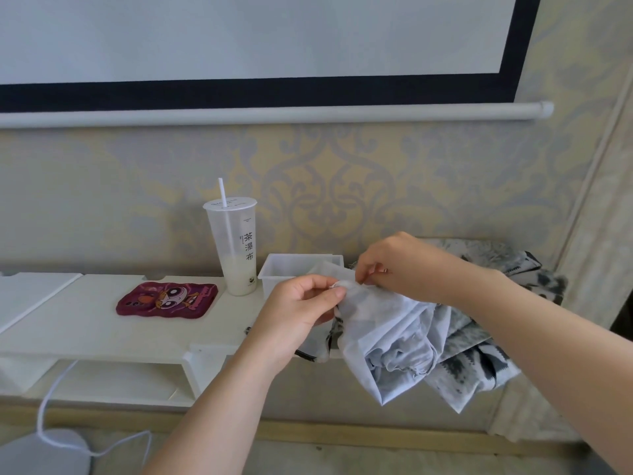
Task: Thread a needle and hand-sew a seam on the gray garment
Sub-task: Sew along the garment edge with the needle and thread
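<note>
Head view: left hand (pixel 301 303) and right hand (pixel 399 265) fingers pinch the gray garment (pixel 383 327), its length hanging down-right.

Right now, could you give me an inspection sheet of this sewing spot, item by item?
Surface: white two-tier desk shelf, cloth covering its right end.
Job's things: crumpled gray fabric garment hangs off the shelf edge; needle and thread too small to make out.
Clutter: tall translucent plastic cup with white straw, a little milky drink left; magenta cartoon phone case; white plastic box.
Grippers: left hand pinches a fold of the garment; right hand pinches its top edge.
Cables: thin white cable runs from under the shelf toward a round pale device.
Surroundings: white projection screen with black border; yellow-gray damask wallpaper.
</note>
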The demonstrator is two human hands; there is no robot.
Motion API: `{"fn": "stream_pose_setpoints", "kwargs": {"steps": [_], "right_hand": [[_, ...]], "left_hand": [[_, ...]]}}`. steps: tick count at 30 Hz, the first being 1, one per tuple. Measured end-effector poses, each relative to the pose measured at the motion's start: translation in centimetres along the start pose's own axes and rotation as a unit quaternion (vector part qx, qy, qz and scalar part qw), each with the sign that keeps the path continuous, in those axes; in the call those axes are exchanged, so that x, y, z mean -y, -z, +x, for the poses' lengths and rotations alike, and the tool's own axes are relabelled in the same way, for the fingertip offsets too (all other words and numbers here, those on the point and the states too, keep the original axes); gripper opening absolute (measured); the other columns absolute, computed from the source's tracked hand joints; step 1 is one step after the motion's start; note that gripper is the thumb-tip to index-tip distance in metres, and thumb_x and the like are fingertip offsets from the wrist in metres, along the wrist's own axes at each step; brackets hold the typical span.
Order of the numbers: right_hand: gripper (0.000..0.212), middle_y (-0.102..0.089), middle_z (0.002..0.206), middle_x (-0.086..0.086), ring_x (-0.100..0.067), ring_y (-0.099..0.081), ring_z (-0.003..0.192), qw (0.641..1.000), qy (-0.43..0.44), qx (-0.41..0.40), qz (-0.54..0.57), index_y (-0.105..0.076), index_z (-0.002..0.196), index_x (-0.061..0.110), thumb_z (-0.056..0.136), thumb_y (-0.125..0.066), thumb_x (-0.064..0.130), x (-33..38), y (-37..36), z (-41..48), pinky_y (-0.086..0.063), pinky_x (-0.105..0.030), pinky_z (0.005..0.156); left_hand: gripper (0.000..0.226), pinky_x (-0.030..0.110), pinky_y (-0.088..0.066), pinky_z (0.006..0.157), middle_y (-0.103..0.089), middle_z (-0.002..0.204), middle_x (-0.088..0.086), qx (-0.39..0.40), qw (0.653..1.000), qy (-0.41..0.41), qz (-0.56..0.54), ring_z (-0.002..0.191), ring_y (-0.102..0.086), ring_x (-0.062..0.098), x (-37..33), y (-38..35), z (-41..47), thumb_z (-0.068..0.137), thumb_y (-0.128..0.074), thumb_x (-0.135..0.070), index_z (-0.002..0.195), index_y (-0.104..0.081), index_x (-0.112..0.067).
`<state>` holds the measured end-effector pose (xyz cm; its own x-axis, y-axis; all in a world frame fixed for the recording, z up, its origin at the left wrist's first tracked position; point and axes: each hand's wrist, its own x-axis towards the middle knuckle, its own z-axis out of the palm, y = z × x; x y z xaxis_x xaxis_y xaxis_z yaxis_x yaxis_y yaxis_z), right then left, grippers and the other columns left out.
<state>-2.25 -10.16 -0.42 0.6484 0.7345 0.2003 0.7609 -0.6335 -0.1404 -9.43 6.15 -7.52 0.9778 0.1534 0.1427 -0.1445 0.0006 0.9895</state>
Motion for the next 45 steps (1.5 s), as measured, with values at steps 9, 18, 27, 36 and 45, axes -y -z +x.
{"fn": "stream_pose_setpoints", "kwargs": {"steps": [9,18,27,36,45], "right_hand": [[0.02,-0.071,0.087,0.01,0.0,-0.062,0.08,0.996,-0.002,-0.006,0.087,-0.074,0.091,0.019,0.089,-0.058,0.006,0.1,-0.5,-0.2,-0.047,-0.01,0.076],[0.015,-0.071,0.082,0.01,0.001,-0.064,0.076,0.977,0.02,-0.03,0.212,-0.07,0.09,0.02,0.089,-0.06,0.009,0.8,-0.6,-0.7,-0.05,-0.013,0.07],[0.006,-0.073,0.087,0.0,-0.017,-0.068,0.083,0.962,0.054,-0.038,0.263,-0.065,0.094,0.016,0.088,-0.065,0.016,1.4,-1.0,-1.2,-0.052,-0.037,0.082],[0.01,-0.065,0.098,0.0,-0.016,-0.06,0.077,0.943,-0.021,-0.185,0.277,-0.059,0.08,0.024,0.089,-0.063,0.022,1.8,-1.1,-0.7,-0.05,-0.023,0.073],[0.02,-0.051,0.061,-0.004,-0.015,-0.056,0.05,0.549,-0.043,-0.139,0.823,-0.044,0.081,0.01,0.1,-0.038,0.011,4.4,4.3,-0.7,-0.056,-0.029,0.057]], "left_hand": [[0.007,0.024,-0.055,0.07,-0.071,0.078,0.004,0.06,0.991,0.043,-0.107,0.071,-0.066,0.014,-0.2,0.2,0.0,0.079,-0.065,-0.011,0.085,-0.068,-0.009],[0.014,0.024,-0.052,0.065,-0.065,0.065,0.0,0.095,0.977,0.068,-0.177,0.063,-0.059,0.013,-0.2,0.1,0.2,0.072,-0.062,-0.018,0.083,-0.067,-0.01],[0.008,0.026,-0.048,0.069,-0.068,0.068,0.0,0.016,0.985,0.046,-0.167,0.061,-0.062,0.01,-0.1,-0.6,0.7,0.088,-0.059,-0.007,0.086,-0.066,-0.01],[0.005,0.03,-0.054,0.079,-0.067,0.072,0.001,-0.056,0.996,0.033,-0.065,0.071,-0.063,0.015,0.1,-1.0,1.8,0.088,-0.066,-0.011,0.084,-0.068,-0.01],[0.012,0.02,-0.052,0.075,-0.071,0.077,-0.009,-0.104,0.982,-0.015,0.16,0.076,-0.066,0.007,0.5,-0.7,3.2,0.088,-0.065,-0.024,0.077,-0.068,-0.027]]}}
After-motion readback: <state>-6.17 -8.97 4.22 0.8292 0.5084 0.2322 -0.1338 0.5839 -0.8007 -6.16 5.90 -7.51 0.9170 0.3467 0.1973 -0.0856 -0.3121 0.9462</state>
